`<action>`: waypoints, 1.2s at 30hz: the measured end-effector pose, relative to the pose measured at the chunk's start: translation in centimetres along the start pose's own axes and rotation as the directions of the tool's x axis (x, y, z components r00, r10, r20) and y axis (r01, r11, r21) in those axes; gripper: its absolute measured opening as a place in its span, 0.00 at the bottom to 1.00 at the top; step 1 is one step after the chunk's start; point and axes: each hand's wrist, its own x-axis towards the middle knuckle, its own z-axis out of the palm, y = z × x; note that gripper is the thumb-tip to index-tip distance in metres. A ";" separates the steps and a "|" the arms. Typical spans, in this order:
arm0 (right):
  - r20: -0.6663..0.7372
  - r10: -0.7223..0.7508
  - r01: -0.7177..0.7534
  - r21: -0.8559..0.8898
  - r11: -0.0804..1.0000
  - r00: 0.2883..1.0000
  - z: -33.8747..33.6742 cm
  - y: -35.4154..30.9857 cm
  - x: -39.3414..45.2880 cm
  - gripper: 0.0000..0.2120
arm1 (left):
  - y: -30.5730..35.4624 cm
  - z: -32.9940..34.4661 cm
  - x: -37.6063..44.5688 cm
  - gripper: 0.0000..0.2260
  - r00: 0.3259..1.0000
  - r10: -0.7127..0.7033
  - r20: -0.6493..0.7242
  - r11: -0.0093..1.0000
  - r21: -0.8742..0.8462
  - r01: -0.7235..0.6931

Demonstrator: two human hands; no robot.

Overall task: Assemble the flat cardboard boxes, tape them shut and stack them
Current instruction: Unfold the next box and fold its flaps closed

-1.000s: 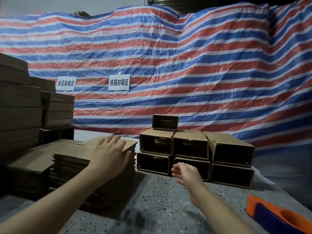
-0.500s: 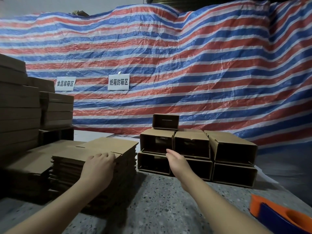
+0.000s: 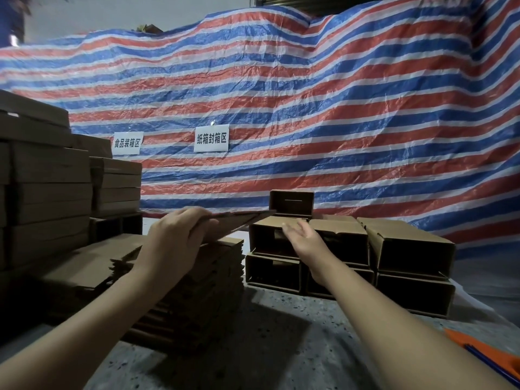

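My left hand (image 3: pixel 176 237) grips one flat cardboard box (image 3: pixel 239 222) by its near edge and holds it lifted and tilted above the pile of flat boxes (image 3: pixel 197 291). Its far corner reaches toward the stack of assembled boxes (image 3: pixel 408 249). My right hand (image 3: pixel 306 239) is open, palm up, fingers straight, just below and right of the lifted sheet, apart from it. The assembled boxes lie in two layers with their open ends toward me, and a single box (image 3: pixel 291 202) sits on top.
Tall stacks of cardboard (image 3: pixel 42 192) stand at the left. An orange and blue tape dispenser (image 3: pixel 484 353) lies at the lower right on the speckled table (image 3: pixel 281 347). A striped tarp (image 3: pixel 309 108) with two white signs hangs behind.
My left hand has lifted the top flat box off the pile and tilted it up. My right hand has risen and opened toward the sheet's right side.
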 end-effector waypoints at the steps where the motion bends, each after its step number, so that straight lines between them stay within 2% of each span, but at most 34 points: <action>1: -0.003 -0.014 0.014 0.021 1.000 1.000 -0.2 -0.3 0.3 0.38 | 0.4 -0.4 0.4 0.04 1.000 0.000 -0.022 1.000 -0.029 -0.001; 5: -0.092 -0.057 0.069 0.132 0.989 0.994 -1.6 -2.3 1.2 0.43 | 2.3 -1.6 2.2 0.03 0.993 -0.024 -0.115 0.991 -0.135 0.009; 8: -0.179 -0.126 0.155 0.161 0.975 0.976 -3.4 -3.7 1.1 0.38 | 3.4 -1.9 3.3 0.03 0.984 -0.136 -0.114 0.956 -0.277 0.100; 10: -0.256 -0.159 0.202 0.148 0.968 0.953 -4.9 -4.5 0.5 0.34 | 4.1 -1.6 3.8 0.04 0.981 -0.182 -0.061 0.897 -0.419 0.140; 12: -0.340 -0.173 0.238 0.160 0.958 0.924 -6.3 -5.5 -0.2 0.28 | 4.7 -1.0 4.6 0.07 0.964 -0.264 0.034 0.785 -0.573 0.235; 15: -0.409 -0.220 0.286 0.107 0.952 0.886 -8.7 -6.4 -1.5 0.23 | 5.2 0.5 5.8 0.10 0.881 -0.429 0.199 0.554 -0.713 0.431; 19: -0.408 -0.211 0.237 0.015 0.971 0.889 -12.1 -5.9 -3.4 0.24 | 5.9 3.6 6.3 0.11 0.774 -0.484 0.409 0.318 -0.742 0.591; 23: -0.439 -0.150 0.178 0.023 0.984 0.886 -14.9 -4.2 -5.0 0.23 | 7.5 7.3 5.6 0.12 0.675 -0.492 0.549 0.147 -0.712 0.686; 26: -0.494 -0.127 0.161 0.028 0.987 0.860 -16.2 -2.2 -5.7 0.22 | 8.6 10.0 5.2 0.10 0.628 -0.517 0.582 0.113 -0.681 0.724; 31: -0.545 -0.077 0.129 0.057 0.990 0.835 -17.2 1.5 -6.5 0.19 | 9.6 13.1 3.7 0.05 0.674 -0.480 0.561 0.123 -0.718 0.685; 33: -0.551 -0.078 0.141 0.073 0.987 0.831 -17.3 3.0 -6.6 0.15 | 9.7 14.2 2.9 0.06 0.655 -0.487 0.578 0.096 -0.710 0.697; 36: -0.553 -0.081 0.141 0.067 0.988 0.829 -17.2 5.1 -6.8 0.17 | 9.7 16.0 1.7 0.06 0.606 -0.497 0.621 0.075 -0.665 0.743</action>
